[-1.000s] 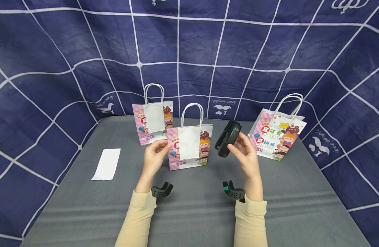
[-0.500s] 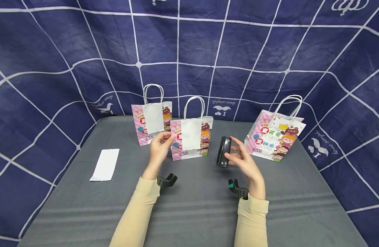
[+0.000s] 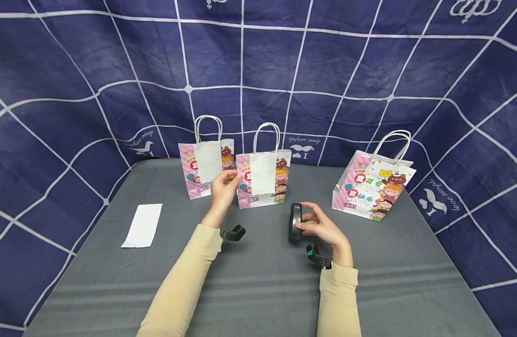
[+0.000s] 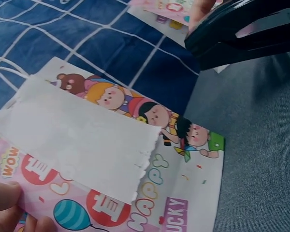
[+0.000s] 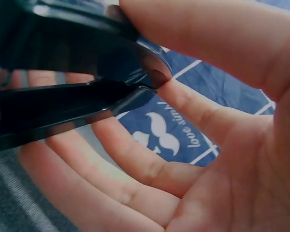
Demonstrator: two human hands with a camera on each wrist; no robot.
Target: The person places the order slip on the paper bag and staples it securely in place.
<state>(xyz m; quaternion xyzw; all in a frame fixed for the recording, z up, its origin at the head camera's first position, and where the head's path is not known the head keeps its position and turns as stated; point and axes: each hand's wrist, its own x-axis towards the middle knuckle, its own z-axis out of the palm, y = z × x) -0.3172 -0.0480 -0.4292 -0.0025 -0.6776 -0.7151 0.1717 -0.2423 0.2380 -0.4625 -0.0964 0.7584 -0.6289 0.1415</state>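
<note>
Middle paper bag (image 3: pixel 280 187): in front of the left grip (image 3: pixel 224 185), which pinches its left edge between thumb and fingers. Whether the base bears on the worktop (image 3: pixel 250 285) cannot be told. Estimated handling: light, thin-walled, easily creased; the edge hold suits steadying, while the twin white handles (image 3: pixel 267 128) look better for lifting. White paper (image 3: pixel 262 174) lies flat over its front, lower edge ragged; likely to tear if tugged.

Right grip (image 3: pixel 321 228) grasps a black stapler (image 3: pixel 295 222) between thumb and fingers, near the bag but apart from it. Right wrist view: gap between its arms. Judged stiff, smooth, heavier than the bag, possibly slippery; hold at the body.

Surroundings: left bag (image 3: pixel 188 180) just beside, slightly behind, partly hidden by the left grip; little spare room that side. Right bag (image 3: pixel 372 189) beyond the stapler. Loose white sheet (image 3: pixel 142 226) on the worktop, far left, not obstructing. Blue cloth (image 3: pixel 326 61) hangs behind.
</note>
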